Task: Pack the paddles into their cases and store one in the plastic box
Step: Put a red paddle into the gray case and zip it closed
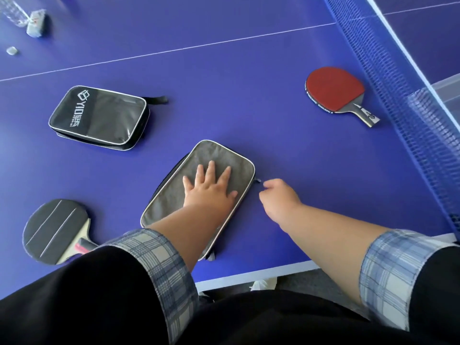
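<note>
A grey paddle case [171, 192] lies on the blue table in front of me. My left hand [210, 189] presses flat on it with the fingers spread. My right hand [278, 197] is at the case's right edge, fingers pinched on the small zipper pull [257, 181]. A black case with white lettering [99, 117] lies at the left. A red paddle [336, 89] lies near the net at the right. A paddle with a dark face and white lines [56, 229] rests at the near left, its handle partly under my sleeve.
The blue net [408, 100] runs along the right side. A clear plastic box [448, 93] shows behind the net at the right edge. A clear bottle [13, 11] and small grey items [36, 23] lie at the far left. The table's white front edge [249, 276] is close.
</note>
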Motion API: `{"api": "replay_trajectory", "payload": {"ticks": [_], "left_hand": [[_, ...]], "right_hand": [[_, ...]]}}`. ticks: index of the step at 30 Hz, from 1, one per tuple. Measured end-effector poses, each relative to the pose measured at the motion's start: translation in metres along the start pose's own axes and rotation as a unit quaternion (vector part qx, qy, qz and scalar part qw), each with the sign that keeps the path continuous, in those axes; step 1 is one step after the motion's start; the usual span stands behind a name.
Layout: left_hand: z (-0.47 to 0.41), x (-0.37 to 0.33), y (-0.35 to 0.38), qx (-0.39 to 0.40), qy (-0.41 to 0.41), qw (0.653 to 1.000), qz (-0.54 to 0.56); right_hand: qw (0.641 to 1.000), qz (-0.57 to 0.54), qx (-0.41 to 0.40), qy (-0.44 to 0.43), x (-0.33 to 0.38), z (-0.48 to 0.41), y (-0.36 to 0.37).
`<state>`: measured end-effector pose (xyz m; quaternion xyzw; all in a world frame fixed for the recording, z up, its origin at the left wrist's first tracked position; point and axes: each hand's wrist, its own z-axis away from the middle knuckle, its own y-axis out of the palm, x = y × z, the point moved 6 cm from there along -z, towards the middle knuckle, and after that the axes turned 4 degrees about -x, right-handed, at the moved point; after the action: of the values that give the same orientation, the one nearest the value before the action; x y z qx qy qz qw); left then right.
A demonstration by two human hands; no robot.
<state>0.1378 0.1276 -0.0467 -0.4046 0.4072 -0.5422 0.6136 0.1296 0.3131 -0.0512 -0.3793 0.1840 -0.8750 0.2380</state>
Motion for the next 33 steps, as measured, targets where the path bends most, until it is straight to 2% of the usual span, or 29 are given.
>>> {"api": "replay_trajectory", "payload": {"ticks": [3,7,10,15,20,25,28,33], "left_hand": [[0.000,0.001,0.010,-0.021,-0.006,1.000,-0.004],[0.004,0.002,0.014,-0.053,-0.011,0.998,-0.008],[0.002,0.001,0.008,-0.067,-0.011,0.997,-0.021],[-0.012,0.000,-0.002,-0.093,0.005,0.996,-0.015],[-0.014,0.004,0.003,-0.090,0.036,0.995,0.005],[-0.013,0.004,0.002,-0.078,0.052,0.995,0.012],[-0.013,0.003,0.003,-0.084,0.059,0.995,0.015],[-0.014,0.002,0.004,-0.080,0.066,0.994,0.024]], "right_hand": [[0.989,0.123,-0.008,-0.087,0.011,-0.027,-0.016],[0.950,0.233,0.023,-0.206,0.036,-0.045,-0.005],[0.917,0.314,0.020,-0.245,0.042,-0.047,0.000],[0.892,0.359,0.010,-0.276,0.042,-0.045,0.001],[0.842,0.449,-0.020,-0.299,0.068,-0.059,-0.007],[0.795,0.502,0.001,-0.340,0.112,-0.078,-0.001],[0.781,0.508,0.009,-0.364,0.137,-0.089,0.017],[0.781,0.489,0.011,-0.389,0.184,-0.094,0.055]]}}
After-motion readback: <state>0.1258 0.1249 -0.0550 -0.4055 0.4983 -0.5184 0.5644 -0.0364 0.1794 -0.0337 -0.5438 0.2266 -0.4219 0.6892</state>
